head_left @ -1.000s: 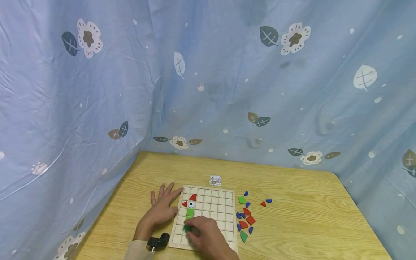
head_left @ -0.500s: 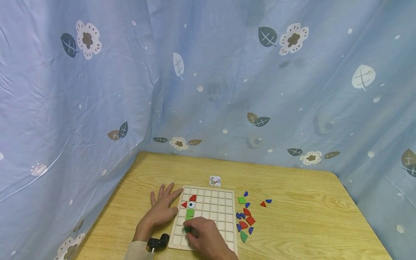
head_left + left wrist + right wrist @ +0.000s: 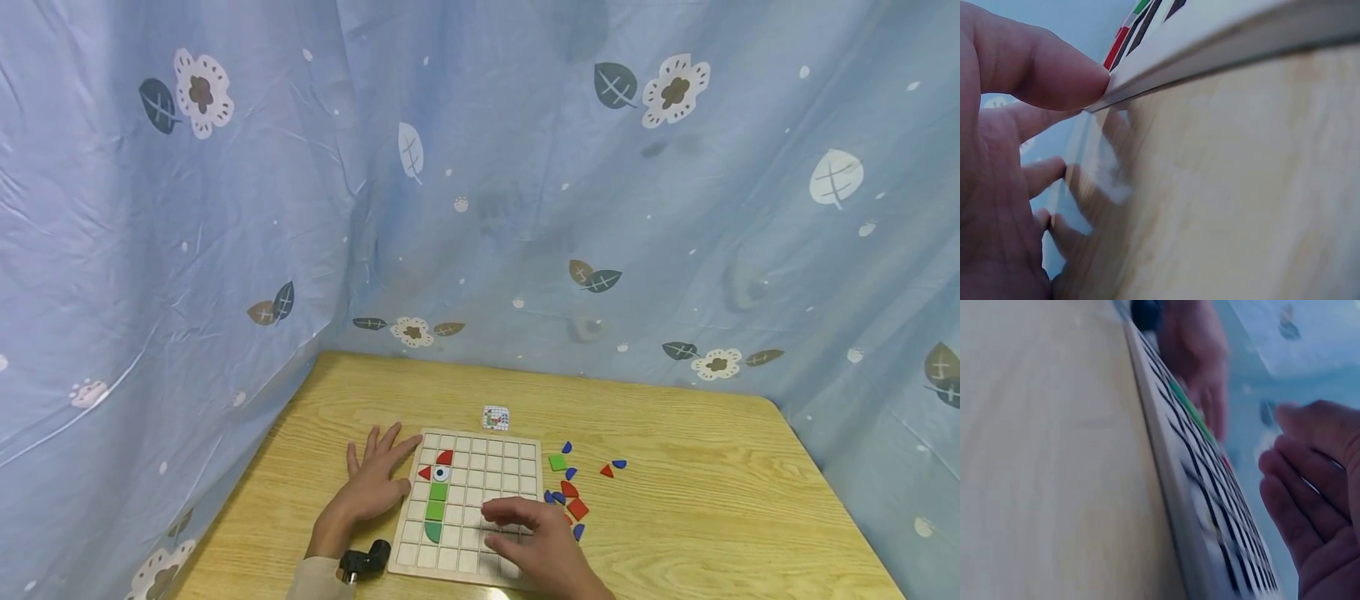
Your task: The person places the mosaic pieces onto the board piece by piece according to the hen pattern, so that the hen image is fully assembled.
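left hand (image 3: 372,487) steadying board (image 3: 525,450) edge, right hand (image 3: 536,542) seemingly hovering

Loose pieces (image 3: 567,500) crowd board (image 3: 480,467) right edge; table (image 3: 712,500) beyond open

wooden table (image 3: 712,500) | grid board (image 3: 517,467) | loose coloured pieces (image 3: 577,507) | small card (image 3: 496,417)

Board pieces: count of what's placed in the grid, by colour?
Red: 2, a quarter-round and a triangle
Green: 3, two squares and a half-round
White: 1, the eye tile
Total on the board: 6
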Tool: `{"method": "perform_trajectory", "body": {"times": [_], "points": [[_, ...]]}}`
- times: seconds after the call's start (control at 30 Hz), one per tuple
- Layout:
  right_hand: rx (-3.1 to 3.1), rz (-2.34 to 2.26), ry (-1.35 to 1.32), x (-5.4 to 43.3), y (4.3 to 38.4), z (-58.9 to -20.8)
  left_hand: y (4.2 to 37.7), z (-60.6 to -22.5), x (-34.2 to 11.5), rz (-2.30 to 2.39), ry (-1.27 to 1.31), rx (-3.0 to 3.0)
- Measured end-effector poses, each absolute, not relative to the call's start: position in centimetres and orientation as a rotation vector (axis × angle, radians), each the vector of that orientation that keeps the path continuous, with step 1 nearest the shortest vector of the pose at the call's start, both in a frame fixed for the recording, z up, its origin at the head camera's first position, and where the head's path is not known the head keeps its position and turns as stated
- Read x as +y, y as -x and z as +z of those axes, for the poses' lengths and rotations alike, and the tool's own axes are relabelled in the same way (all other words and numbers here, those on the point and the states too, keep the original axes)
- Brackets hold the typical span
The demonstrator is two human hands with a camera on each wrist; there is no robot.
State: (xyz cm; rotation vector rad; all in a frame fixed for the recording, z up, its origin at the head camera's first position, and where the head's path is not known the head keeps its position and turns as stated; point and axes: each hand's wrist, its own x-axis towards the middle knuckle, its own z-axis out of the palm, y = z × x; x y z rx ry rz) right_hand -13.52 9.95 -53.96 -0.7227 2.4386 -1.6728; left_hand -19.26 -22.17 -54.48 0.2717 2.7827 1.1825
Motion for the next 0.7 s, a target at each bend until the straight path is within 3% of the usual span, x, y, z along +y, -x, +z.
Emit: {"method": "perform_trajectory", "body": {"times": [0.33, 0.7], "points": [[2.426, -1.834, 0.476, 18.0, 13.5, -54.0, 19.2, -54.2, -22.3, 1.19, -0.28, 2.771], [2.542, -1.882, 0.328, 21.3, 14.9, -53.7, 19.1, -54.3, -22.1, 1.186, -0.272, 2.778]]}}
